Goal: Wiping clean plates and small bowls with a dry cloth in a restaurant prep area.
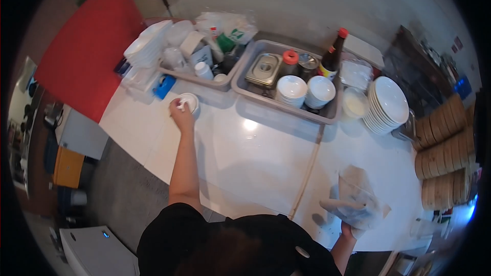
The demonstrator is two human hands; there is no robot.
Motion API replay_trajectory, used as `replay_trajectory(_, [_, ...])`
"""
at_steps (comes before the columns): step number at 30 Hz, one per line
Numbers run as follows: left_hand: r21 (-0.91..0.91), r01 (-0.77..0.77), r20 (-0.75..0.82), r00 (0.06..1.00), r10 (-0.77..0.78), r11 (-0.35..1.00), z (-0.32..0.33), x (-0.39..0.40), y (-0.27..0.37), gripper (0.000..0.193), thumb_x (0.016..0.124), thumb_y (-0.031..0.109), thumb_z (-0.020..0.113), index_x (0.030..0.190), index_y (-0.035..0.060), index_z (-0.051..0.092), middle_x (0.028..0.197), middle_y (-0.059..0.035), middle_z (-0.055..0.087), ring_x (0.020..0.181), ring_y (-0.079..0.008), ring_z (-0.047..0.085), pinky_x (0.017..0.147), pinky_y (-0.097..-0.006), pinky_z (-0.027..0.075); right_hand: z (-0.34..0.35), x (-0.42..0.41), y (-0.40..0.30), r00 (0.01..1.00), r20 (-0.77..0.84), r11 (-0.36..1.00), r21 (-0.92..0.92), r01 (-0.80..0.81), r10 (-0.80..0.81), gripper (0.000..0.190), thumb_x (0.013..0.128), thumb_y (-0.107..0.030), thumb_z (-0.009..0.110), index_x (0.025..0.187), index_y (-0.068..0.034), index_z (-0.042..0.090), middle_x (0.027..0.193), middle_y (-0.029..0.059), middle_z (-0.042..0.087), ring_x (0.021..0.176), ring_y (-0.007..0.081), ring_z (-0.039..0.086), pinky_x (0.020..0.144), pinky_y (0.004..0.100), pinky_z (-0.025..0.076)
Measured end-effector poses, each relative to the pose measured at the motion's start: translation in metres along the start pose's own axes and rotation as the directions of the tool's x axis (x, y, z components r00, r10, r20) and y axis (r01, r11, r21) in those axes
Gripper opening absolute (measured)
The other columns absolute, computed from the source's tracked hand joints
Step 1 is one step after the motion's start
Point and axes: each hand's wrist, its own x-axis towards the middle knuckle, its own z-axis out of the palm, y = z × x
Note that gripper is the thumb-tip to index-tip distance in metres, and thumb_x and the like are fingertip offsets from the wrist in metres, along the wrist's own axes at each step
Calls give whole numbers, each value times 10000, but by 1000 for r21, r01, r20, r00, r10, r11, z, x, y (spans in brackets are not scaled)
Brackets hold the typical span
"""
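At the far left of the white tabletop (245,157), my left hand (182,115) grips a small white bowl (193,101), its fingers over the near rim. The hand hides part of the bowl's inside. A blue plastic object (165,86) lies just beyond it. On the right, near the table's front edge, my right hand (347,230) holds a crumpled pale cloth (356,199). The cloth covers most of those fingers and hangs loosely above the table.
A grey tub (287,109) holds stacked white bowls (292,88), a dark bottle (333,55) and a steel lidded container (263,69). Left of it stands another filled tub (199,79). Stacked plates (389,101) and bamboo steamers (441,161) line the right. A red panel (90,50) rises at left.
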Motion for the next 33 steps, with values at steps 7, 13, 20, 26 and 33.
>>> replay_trajectory(7, [486,374,479,642,-599,790,-46,28,-47,461,615,367,622,792,-45,517,778,-213,570,754,-317,565,686,-365,442,19,-14,36,989,-94,990,-72,-118,111,375,754,-247,503,1082,-81,426,1033,69,489,921,202,493,789,348,422])
replay_trajectory(13, [613,299,453,625,-636,731,-38,49,-80,441,678,343,511,793,-77,582,847,-253,567,816,-337,565,724,-378,441,6,-45,85,956,-227,970,-112,-217,188,397,825,-305,445,1162,-109,368,1097,66,461,958,214,481,797,378,438])
replay_trajectory(20, [657,124,456,721,-523,743,-68,65,-24,351,710,275,469,796,-41,594,810,-236,578,799,-338,567,723,-393,435,3,-61,42,859,-54,447,870,-210,509,376,829,-291,432,1148,-97,386,1071,70,478,941,219,492,799,384,435])
replay_trajectory(26, [230,165,692,665,-280,959,-69,31,94,289,726,223,474,695,-42,585,601,-169,577,499,-224,565,524,-325,450,32,-28,19,895,150,196,948,-251,420,413,809,-280,446,1148,-52,379,1065,133,477,942,252,499,800,402,437])
replay_trajectory(33, [-328,-25,902,290,321,944,-77,-66,244,227,736,188,494,637,-15,523,517,-139,518,469,-239,524,470,-330,412,77,91,-43,979,27,963,183,196,-204,215,708,-161,570,886,-47,529,861,59,552,780,140,529,650,251,441])
